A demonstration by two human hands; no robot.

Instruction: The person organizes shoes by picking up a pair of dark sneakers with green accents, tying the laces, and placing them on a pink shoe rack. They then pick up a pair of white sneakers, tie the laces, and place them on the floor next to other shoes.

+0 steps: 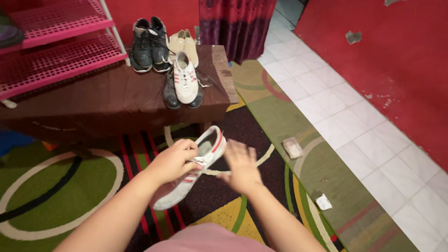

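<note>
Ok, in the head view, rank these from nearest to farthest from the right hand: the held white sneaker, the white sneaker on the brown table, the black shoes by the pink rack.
1. Held white sneaker, just left of the right hand.
2. White sneaker on the table, farther up.
3. Black shoes, at the back beside the pink rack.

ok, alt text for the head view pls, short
A person's left hand holds a white sneaker with red stripes above a patterned rug, while the right hand, blurred and open, is beside it. Behind, a low brown-covered table carries more shoes, including a matching white sneaker, next to a pink rack.
</note>
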